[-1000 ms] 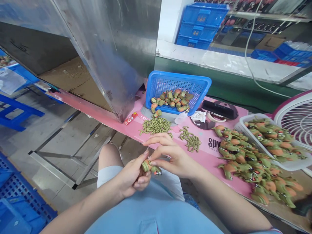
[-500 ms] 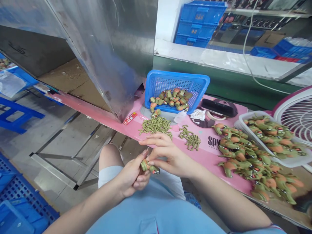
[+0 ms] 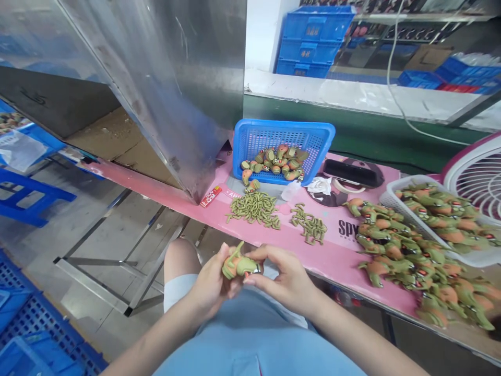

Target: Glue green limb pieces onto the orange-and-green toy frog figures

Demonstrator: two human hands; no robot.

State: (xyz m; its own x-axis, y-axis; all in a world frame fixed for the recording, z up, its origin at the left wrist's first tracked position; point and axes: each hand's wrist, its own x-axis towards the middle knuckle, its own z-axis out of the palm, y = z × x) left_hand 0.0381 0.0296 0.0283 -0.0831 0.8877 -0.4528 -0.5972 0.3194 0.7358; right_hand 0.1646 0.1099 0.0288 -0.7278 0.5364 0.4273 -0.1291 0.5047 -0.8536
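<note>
My left hand [image 3: 211, 284] and my right hand [image 3: 284, 277] both grip one small green and orange toy figure [image 3: 238, 265] over my lap, just off the near edge of the pink table [image 3: 332, 250]. The left hand's fingers wrap the toy's body from below; the right hand pinches its right end. Beyond my hands, on the table, lie two piles of small green parts [image 3: 253, 207], the second pile [image 3: 310, 225] to the right.
A blue basket [image 3: 284, 133] with several toy pieces stands at the table's back. Many finished green and orange figures [image 3: 403, 258] lie at the right, more in a white basket [image 3: 395, 201]. A slanted metal panel [image 3: 172, 89] rises at the left. A fan [image 3: 477, 172] is far right.
Both hands have drawn back from the table edge toward my lap with the toy. The toy has turned so that a green limb now sticks up.
</note>
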